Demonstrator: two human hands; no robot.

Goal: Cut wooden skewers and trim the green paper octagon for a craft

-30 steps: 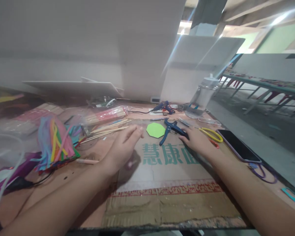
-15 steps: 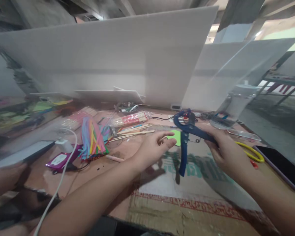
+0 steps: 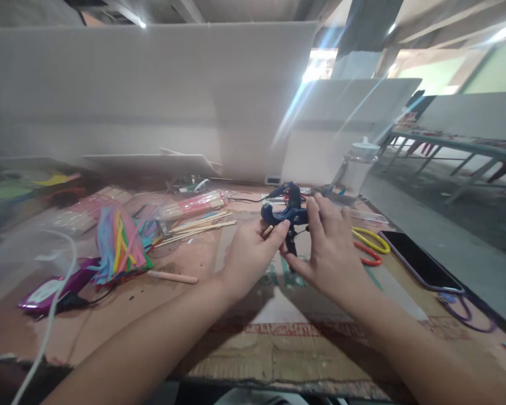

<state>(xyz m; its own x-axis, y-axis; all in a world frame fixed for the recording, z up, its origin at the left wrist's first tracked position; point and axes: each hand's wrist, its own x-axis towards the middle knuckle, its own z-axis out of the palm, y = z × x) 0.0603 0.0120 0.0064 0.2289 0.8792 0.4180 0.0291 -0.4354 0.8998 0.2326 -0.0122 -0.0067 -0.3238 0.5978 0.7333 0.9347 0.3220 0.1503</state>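
Hiding parts of dark-blue tool [image 3: 294, 216]: hands [image 3: 334, 256]

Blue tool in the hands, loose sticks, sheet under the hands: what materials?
Blue tool: probably painted metal, possibly hard plastic; dark and slightly glossy.
Loose sticks: likely bare wood or bamboo; pale tan, thin, straight.
Sheet: looks like printed cardboard; brown, creased, with a ragged front edge.
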